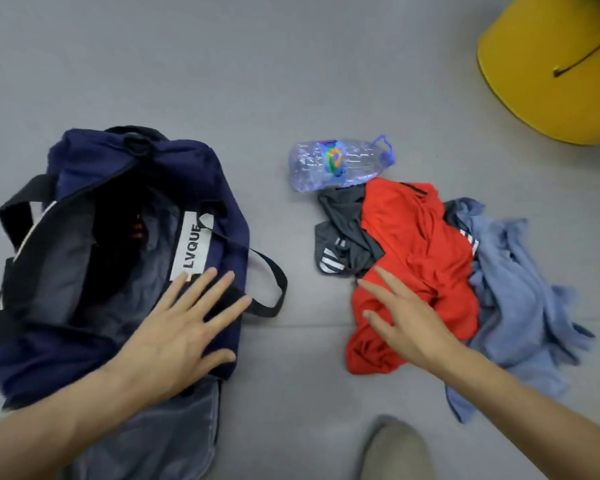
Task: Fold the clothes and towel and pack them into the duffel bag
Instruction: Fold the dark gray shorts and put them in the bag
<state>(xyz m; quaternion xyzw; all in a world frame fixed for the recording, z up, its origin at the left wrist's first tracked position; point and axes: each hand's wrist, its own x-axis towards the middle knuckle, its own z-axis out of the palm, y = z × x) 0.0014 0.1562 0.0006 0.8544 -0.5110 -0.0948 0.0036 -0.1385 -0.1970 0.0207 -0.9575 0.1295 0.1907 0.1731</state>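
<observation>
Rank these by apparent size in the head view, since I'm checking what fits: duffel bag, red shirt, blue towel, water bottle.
1. duffel bag, clearly largest.
2. red shirt and blue towel: alike, both crumpled, so unranked.
3. water bottle, smallest, though it lies farther from the camera.

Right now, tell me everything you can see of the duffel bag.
The duffel bag is navy fabric with black strap handles and a white label reading LVQUE. It lies on the grey surface at the left, unzipped, its dark mouth gaping; something red shows deep inside, too dim to identify. One black handle loops out toward the clothes pile. The left hand is spread flat over its near side by the label; contact looks likely but isn't certain.
</observation>
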